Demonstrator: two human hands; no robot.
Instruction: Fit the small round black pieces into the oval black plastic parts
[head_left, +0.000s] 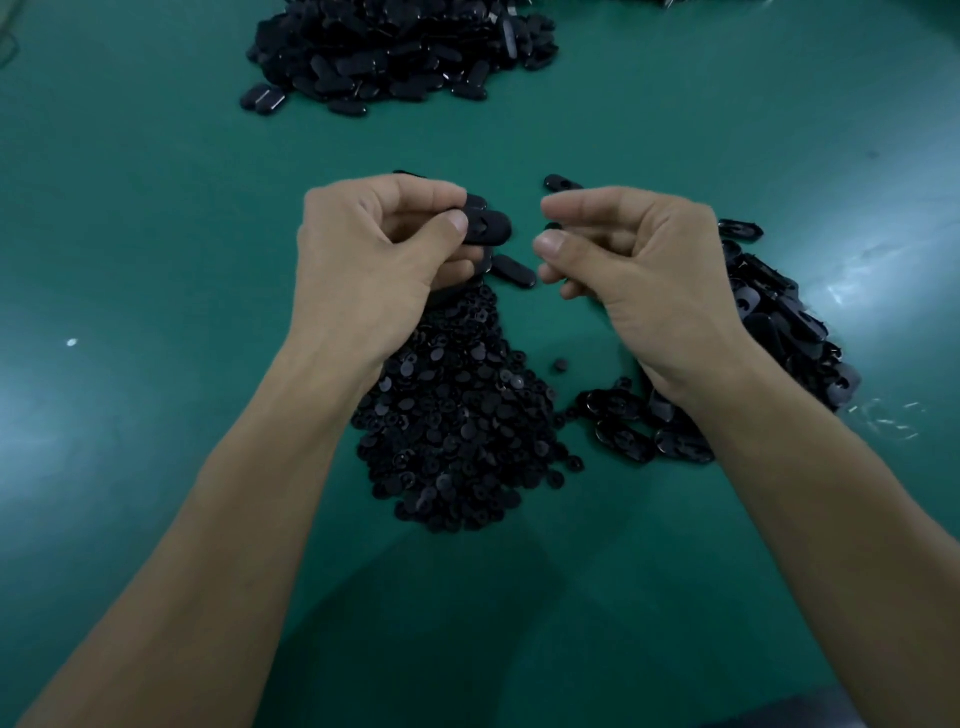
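Nearest the bottom of the frame, between the two forearms, lies the heap of small round black pieces (457, 431), flat discs piled loosely on the green table (156, 260). One stray round piece (559, 365) sits apart, just right of the heap. At the lower right, a second pile of oval parts (779, 322) runs partly under the right wrist; several show a glossy rim and a keyhole-like opening.

Above the discs, in the middle of the frame, the left hand (363, 254) pinches an oval black part (488, 231) between thumb and curled fingers, recess side up, with what may be one or two more ovals tucked behind it. The right hand (634, 270) faces it across a small gap, thumb and forefinger drawn close together. I cannot tell whether they hold a disc, since a dark speck there could equally be something on the table behind.

The step looks to be seating a disc in the held oval. To do it well, keep the oval steady with its opening facing the right hand, bring the disc in flat rather than on edge, and press with the thumb pad until it sits flush.

The held oval is matte, rounded at both ends, with a dark notch near its centre. A loose oval (514, 270) lies just below it.

At the top of the frame sits a large heap of ovals (405, 47), possibly the finished ones.
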